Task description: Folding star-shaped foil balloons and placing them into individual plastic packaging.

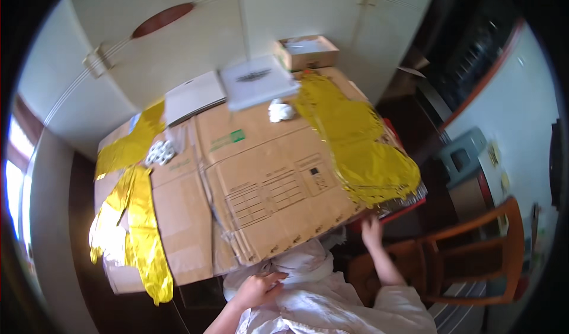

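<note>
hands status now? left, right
Left hand: fingers curled, resting on white cloth; a grip cannot be told.
Right hand: at the table edge, grip hidden.

left hand [256, 288] on white cloth [308, 263] | right hand [372, 232] at cardboard [267, 186] edge, under gold foil [361, 150]

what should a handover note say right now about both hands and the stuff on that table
Left hand: resting on the crumpled white cloth bundle at the near table edge, fingers curled on it; grip unclear.
Right hand: up at the table's near right edge, under the crinkled gold foil sheet, near a red edge; not clearly holding anything.
Flattened brown cardboard covers the table. Another gold foil strip hangs off the left side. Flat white boxes sit at the far end.
Done or left: cannot tell from this view.
</note>
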Demonstrator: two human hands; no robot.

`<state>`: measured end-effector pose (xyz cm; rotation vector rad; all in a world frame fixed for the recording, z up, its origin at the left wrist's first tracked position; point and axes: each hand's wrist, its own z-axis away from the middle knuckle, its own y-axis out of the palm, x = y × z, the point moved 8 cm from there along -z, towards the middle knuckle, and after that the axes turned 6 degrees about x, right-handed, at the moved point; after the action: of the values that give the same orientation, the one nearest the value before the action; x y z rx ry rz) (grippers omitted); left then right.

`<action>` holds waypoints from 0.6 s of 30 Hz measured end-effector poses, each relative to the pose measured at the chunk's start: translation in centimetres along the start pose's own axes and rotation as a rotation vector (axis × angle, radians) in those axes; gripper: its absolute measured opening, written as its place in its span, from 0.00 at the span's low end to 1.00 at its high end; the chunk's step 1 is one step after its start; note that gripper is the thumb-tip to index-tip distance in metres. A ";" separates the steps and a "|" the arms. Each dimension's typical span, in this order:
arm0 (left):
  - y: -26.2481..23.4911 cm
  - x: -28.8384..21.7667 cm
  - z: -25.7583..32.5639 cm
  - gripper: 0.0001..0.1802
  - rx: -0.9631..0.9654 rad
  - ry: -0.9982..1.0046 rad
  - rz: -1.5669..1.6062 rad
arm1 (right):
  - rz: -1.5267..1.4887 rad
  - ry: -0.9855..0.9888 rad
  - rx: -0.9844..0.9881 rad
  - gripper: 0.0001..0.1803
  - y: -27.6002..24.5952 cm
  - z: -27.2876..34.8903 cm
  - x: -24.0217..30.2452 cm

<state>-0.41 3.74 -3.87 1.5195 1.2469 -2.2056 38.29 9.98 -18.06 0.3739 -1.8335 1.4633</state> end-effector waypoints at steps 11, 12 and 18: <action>-0.8 6.0 6.8 0.09 -0.209 -0.218 0.622 | -0.701 -0.535 1.056 0.05 9.0 14.3 34.0; -1.5 7.2 9.1 0.09 -0.259 -0.213 0.750 | -0.681 -0.590 1.099 0.04 9.4 15.2 35.7; -4.1 9.8 19.3 0.28 -0.547 -0.030 0.985 | -0.593 -0.865 1.431 0.06 14.3 21.8 43.1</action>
<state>-20.38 -4.72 -7.63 1.3982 0.7237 -1.1362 -8.05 3.57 0.62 2.2532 -0.6144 2.0338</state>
